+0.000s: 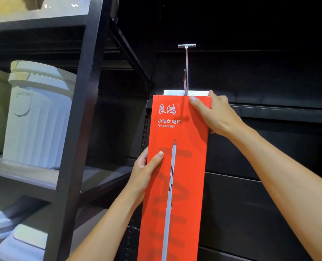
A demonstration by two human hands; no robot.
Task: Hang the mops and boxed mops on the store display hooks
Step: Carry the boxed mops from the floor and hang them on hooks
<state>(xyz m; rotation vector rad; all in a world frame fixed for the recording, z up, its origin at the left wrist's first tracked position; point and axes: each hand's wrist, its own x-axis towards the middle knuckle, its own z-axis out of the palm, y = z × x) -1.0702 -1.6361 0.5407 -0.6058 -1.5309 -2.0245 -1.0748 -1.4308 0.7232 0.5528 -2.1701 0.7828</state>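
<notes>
A tall red mop box (182, 162) with white lettering and a picture of a mop pole stands upright against the dark display wall. Its white top tab (175, 92) sits at the metal display hook (186, 68), whose rod reaches toward me from a T-shaped bracket. The rod seems to pass through the tab, though the hole itself is hidden. My right hand (216, 113) grips the box's top right corner, thumb on the front. My left hand (147, 170) holds the left edge at mid height, thumb across the front.
A black metal shelf post (77, 129) stands just left of the box. Pale plastic bins (38, 117) and lids (15, 240) fill the shelves to its left. Dark wall panels (260, 204) with a slotted upright (146, 129) run behind and to the right.
</notes>
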